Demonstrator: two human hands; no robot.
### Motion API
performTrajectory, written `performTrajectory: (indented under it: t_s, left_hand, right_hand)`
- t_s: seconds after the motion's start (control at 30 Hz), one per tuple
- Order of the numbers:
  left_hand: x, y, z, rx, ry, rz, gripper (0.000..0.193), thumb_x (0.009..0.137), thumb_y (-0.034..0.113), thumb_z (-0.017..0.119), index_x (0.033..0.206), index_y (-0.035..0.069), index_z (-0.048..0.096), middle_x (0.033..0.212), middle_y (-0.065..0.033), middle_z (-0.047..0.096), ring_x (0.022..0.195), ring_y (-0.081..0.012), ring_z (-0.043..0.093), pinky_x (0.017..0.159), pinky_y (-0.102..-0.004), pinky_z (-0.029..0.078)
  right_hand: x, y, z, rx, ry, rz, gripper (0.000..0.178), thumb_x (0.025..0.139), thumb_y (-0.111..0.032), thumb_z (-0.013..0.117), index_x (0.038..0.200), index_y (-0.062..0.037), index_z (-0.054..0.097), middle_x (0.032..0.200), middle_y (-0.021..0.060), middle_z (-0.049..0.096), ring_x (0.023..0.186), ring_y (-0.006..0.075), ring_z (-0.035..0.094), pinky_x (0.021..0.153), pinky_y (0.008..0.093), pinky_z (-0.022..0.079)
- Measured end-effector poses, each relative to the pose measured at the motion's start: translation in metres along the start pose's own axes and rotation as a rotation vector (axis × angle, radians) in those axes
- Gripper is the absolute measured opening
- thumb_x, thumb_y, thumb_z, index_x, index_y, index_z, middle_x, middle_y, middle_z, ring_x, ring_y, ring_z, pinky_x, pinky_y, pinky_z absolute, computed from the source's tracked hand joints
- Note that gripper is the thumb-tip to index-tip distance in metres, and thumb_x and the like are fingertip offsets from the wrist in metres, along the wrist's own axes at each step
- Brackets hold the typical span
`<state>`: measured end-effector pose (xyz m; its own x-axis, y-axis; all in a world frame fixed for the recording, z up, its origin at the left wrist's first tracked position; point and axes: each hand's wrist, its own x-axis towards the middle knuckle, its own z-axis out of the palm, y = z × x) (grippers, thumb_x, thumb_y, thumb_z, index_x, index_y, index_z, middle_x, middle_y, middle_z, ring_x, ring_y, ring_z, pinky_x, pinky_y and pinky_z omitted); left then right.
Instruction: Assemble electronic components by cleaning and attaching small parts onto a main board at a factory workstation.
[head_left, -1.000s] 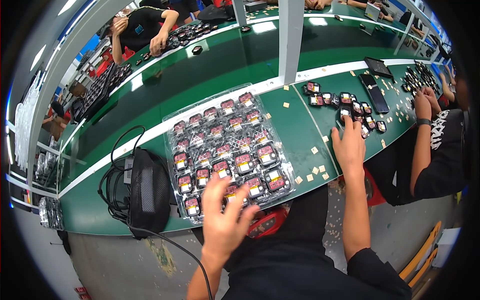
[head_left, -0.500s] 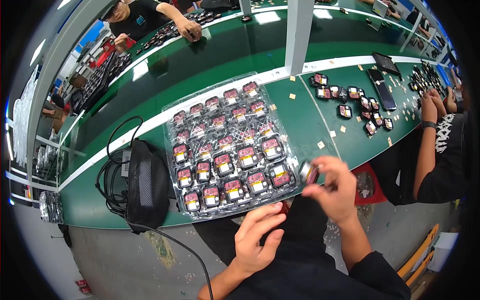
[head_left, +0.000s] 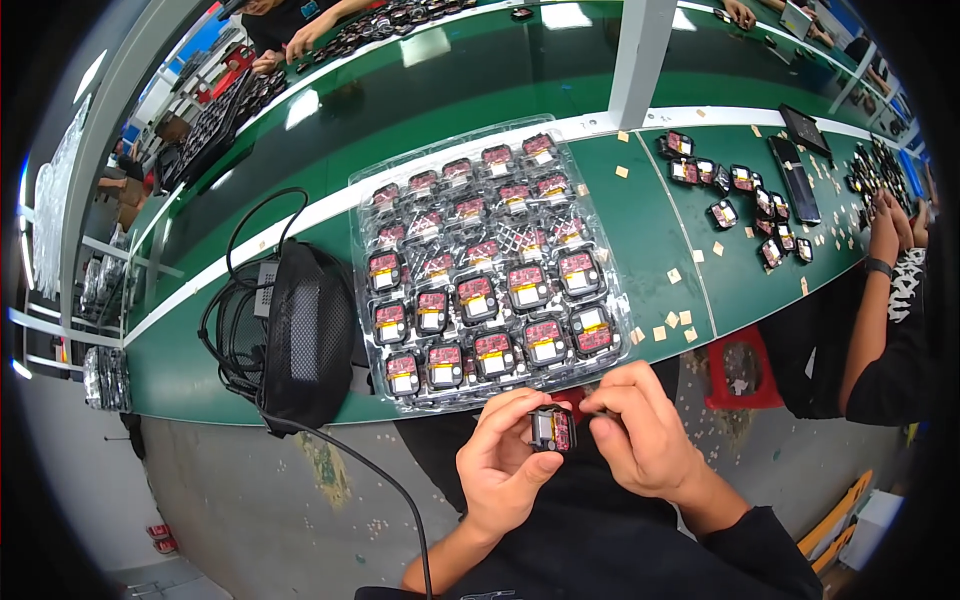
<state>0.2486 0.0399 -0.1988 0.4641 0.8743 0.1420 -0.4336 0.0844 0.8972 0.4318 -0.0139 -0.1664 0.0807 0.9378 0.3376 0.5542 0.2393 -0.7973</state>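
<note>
My left hand [head_left: 502,462] grips a small black square-cased electronic unit [head_left: 552,430] between thumb and fingers, its red board and pale square facing up. Just right of it, my right hand [head_left: 645,435] is apart from the unit, thumb and forefinger curled toward each other. Whether something small sits between those fingertips cannot be made out. Beyond both hands lies a clear plastic tray [head_left: 622,318] holding rows of similar units. Some pockets in its middle rows show a crisscross pattern instead of a unit.
Left of the tray sits a black mesh bag [head_left: 305,340] with a cable. More loose units [head_left: 722,213], a dark phone-like slab [head_left: 795,180] and small tan pieces [head_left: 673,276] lie on the green table at right. A white post [head_left: 640,65] rises behind. Co-workers sit opposite and at right.
The unit passed from my right hand to my left. My right hand came in beside it from the tray's right edge. Several tan pieces now show right of the tray. The whole view shifted slightly.
</note>
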Motion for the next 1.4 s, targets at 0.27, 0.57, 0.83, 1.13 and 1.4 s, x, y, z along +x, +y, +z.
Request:
performTrajectory:
  t_s: [0.27,0.57,0.83,1.13,1.4]
  left_hand:
    - [0.000,-0.001,-0.004,-0.012,0.023,0.023,0.058,0.087,0.001,0.081,0.138,-0.009,0.055,0.138,-0.0169,0.049,0.125,-0.0260,0.058,0.105,-0.0401,0.052]
    - [0.000,0.000,-0.005,0.054,-0.032,0.030,0.059,0.082,-0.005,0.083,0.136,-0.009,0.058,0.138,-0.0166,0.049,0.125,-0.0261,0.058,0.103,-0.0394,0.053]
    - [-0.001,0.001,-0.006,-0.108,0.054,-0.039,0.058,0.082,-0.002,0.085,0.133,-0.007,0.057,0.138,-0.0167,0.050,0.124,-0.0254,0.058,0.105,-0.0397,0.052]
    - [-0.005,-0.004,-0.012,-0.110,0.081,-0.051,0.059,0.082,0.002,0.087,0.132,-0.005,0.057,0.138,-0.0167,0.051,0.124,-0.0250,0.059,0.103,-0.0377,0.052]
    - [-0.006,-0.005,-0.010,-0.132,0.039,-0.067,0.058,0.083,0.002,0.086,0.133,-0.005,0.057,0.140,-0.0160,0.049,0.124,-0.0249,0.059,0.100,-0.0362,0.054]
  right_hand:
    - [-0.003,0.000,0.006,0.041,0.061,0.075,0.026,0.082,-0.002,0.081,0.105,0.0006,0.068,0.093,0.0143,0.070,0.072,0.0280,0.068,0.064,0.0369,0.057]
    - [-0.001,0.001,0.006,-0.052,0.034,0.063,0.025,0.078,-0.006,0.085,0.098,-0.0014,0.071,0.085,0.0098,0.073,0.065,0.0264,0.068,0.058,0.0355,0.054]
    - [-0.005,0.001,0.015,0.128,0.087,0.219,0.019,0.079,-0.002,0.082,0.095,-0.0011,0.071,0.086,0.0109,0.074,0.069,0.0259,0.070,0.061,0.0343,0.056]
    - [-0.007,0.017,0.023,-0.365,0.228,-0.305,0.029,0.068,0.001,0.077,0.097,-0.0010,0.074,0.089,0.0058,0.070,0.059,0.0177,0.056,0.052,0.0291,0.046]
    - [-0.008,0.018,0.023,-0.314,0.229,-0.290,0.028,0.068,0.001,0.082,0.095,-0.0007,0.074,0.088,0.0085,0.072,0.062,0.0198,0.062,0.053,0.0296,0.049]
